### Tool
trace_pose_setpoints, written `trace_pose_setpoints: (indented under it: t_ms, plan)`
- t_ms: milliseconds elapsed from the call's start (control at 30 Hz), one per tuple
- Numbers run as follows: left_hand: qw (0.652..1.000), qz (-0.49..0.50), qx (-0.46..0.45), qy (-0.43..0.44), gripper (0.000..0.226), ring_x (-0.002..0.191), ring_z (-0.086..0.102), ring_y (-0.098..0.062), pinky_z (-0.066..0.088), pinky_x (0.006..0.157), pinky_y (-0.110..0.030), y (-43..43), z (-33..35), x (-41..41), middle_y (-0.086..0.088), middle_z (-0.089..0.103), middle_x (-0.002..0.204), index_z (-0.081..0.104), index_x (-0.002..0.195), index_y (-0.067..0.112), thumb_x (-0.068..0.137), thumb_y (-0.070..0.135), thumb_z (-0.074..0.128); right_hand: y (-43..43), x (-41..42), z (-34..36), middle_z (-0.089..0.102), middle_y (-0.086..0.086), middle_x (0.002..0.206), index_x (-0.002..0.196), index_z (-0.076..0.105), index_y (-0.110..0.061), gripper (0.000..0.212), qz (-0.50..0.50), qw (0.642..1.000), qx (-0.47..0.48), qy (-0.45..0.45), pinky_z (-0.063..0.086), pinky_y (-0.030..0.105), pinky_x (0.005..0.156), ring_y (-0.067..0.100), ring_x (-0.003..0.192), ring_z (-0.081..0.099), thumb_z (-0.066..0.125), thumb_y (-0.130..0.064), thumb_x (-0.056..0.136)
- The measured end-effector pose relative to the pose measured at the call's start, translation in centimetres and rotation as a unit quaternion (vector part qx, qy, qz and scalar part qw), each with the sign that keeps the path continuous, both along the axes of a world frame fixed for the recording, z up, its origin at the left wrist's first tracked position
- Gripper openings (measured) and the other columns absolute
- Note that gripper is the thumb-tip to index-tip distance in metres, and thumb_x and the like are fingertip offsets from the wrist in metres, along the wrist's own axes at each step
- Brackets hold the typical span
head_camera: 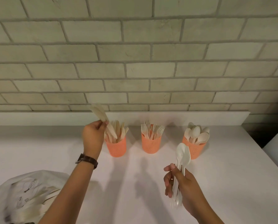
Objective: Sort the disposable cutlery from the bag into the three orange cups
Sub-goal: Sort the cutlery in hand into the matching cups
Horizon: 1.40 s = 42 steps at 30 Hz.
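Orange perforated plastic cups are set in a row on the white countertop (232,183) below a pale brick wall (135,70): the left cup (116,147) is filled with knives, the middle cup (151,145) with forks, the right cup (193,148) with spoons. A pale disposable knife (101,117), blurred, is pinched between the thumb and fingertips (102,125) of the left hand (93,136), just above the left cup. Its long axis is tilted: the upper end leans up and left toward the wall, the lower end points down and right into the cup's mouth among the knives standing there. Whether it touches them cannot be told. The drop is judged a short one along that axis.

A bundle of white plastic cutlery (182,156), a spoon and at least one fork, is clamped upright in the curled fingers (167,181) of the right hand (182,186), heads up, near the right cup and farther from the middle one. The translucent white plastic bag (26,191) lies at the lower left beside the left forearm, with more cutlery seen inside, so the sorting is judged unfinished.
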<state>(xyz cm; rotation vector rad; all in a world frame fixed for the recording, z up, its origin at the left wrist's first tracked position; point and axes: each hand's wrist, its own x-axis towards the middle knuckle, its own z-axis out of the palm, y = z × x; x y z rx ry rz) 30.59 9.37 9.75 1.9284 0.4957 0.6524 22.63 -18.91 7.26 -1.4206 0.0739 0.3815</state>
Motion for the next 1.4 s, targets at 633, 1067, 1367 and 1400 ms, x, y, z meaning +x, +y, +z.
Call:
trace_pose_setpoints:
  t_ms: [633, 1067, 1367, 1400]
  plan:
    - [0.999, -0.028, 0.029, -0.033, 0.016, 0.055, 0.043, -0.010, 0.038, 0.058, -0.012, -7.6, -0.8, -6.0, 0.005, 0.060, 0.094, 0.065, 0.093, 0.025, 0.079, 0.020, 0.070, -0.7, 0.6, 1.7, 0.069, 0.025, 0.089, 0.108, 0.058, 0.002, 0.039, 0.024, 0.983, 0.171, 0.055, 0.058, 0.041, 0.070, 0.037, 0.078, 0.069, 0.039, -0.029, 0.094]
    - [0.945, -0.322, -0.048, 0.015, 0.030, 0.074, 0.060, -0.003, 0.046, 0.072, -0.016, -17.1, -0.2, -10.3, 0.017, 0.070, 0.084, 0.070, 0.080, 0.038, 0.081, 0.008, 0.068, -2.5, -0.2, 1.4, 0.068, 0.017, 0.113, 0.111, 0.067, -0.004, 0.041, 0.012, 0.981, 0.180, 0.066, 0.040, 0.046, 0.106, 0.031, 0.112, 0.062, 0.040, -0.030, 0.095]
    - [0.847, -0.366, 0.334, -0.191, 0.018, 0.089, 0.050, -0.007, 0.043, 0.075, -0.017, -17.6, -0.8, -8.5, 0.014, 0.056, 0.099, 0.065, 0.102, 0.028, 0.085, 0.024, 0.059, -4.8, -0.4, 2.3, 0.066, 0.014, 0.110, 0.117, 0.059, -0.002, 0.038, 0.074, 0.959, 0.238, 0.132, 0.038, 0.050, 0.108, 0.025, 0.105, 0.062, 0.044, -0.029, 0.095]
    - [0.834, -0.373, 0.349, -0.208, 0.017, 0.088, 0.051, -0.009, 0.044, 0.074, -0.018, -17.7, -0.8, -8.2, 0.012, 0.059, 0.099, 0.067, 0.100, 0.025, 0.086, 0.023, 0.058, -5.1, -0.4, 2.2, 0.066, 0.014, 0.110, 0.116, 0.059, -0.003, 0.037, 0.071, 0.959, 0.238, 0.134, 0.036, 0.052, 0.109, 0.026, 0.106, 0.061, 0.046, -0.029, 0.093]
